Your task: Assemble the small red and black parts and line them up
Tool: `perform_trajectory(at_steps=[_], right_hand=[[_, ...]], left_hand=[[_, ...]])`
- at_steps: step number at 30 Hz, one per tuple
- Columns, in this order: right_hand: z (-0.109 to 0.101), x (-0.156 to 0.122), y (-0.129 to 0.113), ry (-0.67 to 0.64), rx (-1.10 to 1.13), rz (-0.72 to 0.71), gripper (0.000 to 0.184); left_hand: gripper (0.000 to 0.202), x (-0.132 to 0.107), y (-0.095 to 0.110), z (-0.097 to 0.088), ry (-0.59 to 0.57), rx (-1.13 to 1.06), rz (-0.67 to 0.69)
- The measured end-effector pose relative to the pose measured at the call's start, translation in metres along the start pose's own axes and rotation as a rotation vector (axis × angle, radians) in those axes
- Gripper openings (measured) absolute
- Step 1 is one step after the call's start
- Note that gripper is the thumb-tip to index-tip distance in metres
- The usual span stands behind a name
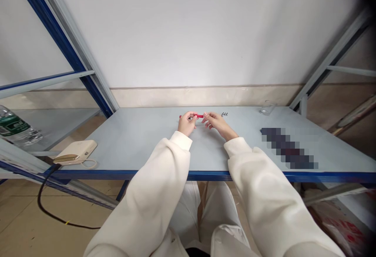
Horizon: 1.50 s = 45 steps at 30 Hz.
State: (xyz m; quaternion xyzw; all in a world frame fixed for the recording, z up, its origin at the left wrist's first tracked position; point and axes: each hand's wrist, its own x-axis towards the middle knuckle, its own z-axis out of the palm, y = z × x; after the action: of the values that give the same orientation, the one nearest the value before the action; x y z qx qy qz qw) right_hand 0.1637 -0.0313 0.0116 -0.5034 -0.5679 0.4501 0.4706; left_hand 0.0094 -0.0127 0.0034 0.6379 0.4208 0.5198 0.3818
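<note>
Over the far middle of the grey table [141,139], my left hand [186,124] is closed around a slim red pen-like stick [199,115]. A bit of red also shows on the left side of that hand. My right hand [217,123] meets the stick's right end, thumb and forefinger pinched there and the other fingers curled loosely. What lies between those fingertips is too small to make out. Just beyond my right hand, several small shiny metal pieces [225,114] lie on the table; their exact kind is unclear.
A clear glass [266,108] is at the back right, and a blurred-out dark object [289,148] lies nearer me. A white box-like device [76,151] with a cable sits at the left edge. Beyond the blue-grey frame [63,38] lies a water bottle [17,126]. A wall [188,34] closes off the back.
</note>
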Motion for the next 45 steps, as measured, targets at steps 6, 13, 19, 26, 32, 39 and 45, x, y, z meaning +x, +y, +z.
perform_trajectory(at_steps=[6, 13, 19, 26, 32, 39, 45], right_hand=[[0.0028, 0.0005, 0.0001, -0.040, -0.022, 0.040, 0.050], [0.0028, 0.0006, -0.0002, -0.052, 0.005, -0.028, 0.046], [0.0025, 0.0018, 0.0007, -0.013, 0.007, -0.095, 0.042], [0.0023, 0.0013, -0.0004, 0.009, 0.000, -0.111, 0.043], [0.0004, -0.0004, -0.0014, -0.005, -0.007, -0.144, 0.041], [-0.0030, 0.0028, 0.0006, 0.044, 0.002, -0.108, 0.038], [-0.0046, 0.0057, 0.0050, 0.146, -0.004, -0.152, 0.040]], left_hand=[[0.012, -0.0007, 0.0022, 0.0008, -0.006, 0.005, -0.002], [0.012, 0.0002, 0.0002, 0.0009, 0.000, -0.017, 0.003], [0.010, -0.0013, 0.0049, 0.0007, 0.053, -0.054, -0.023], [0.006, -0.0002, 0.0052, 0.0014, 0.065, -0.080, -0.042], [0.010, 0.0014, 0.0026, 0.0002, 0.060, -0.112, -0.028], [0.020, 0.0028, 0.0046, -0.0042, 0.166, -0.167, -0.083], [0.022, 0.0022, 0.0052, -0.0031, 0.080, -0.196, -0.098]])
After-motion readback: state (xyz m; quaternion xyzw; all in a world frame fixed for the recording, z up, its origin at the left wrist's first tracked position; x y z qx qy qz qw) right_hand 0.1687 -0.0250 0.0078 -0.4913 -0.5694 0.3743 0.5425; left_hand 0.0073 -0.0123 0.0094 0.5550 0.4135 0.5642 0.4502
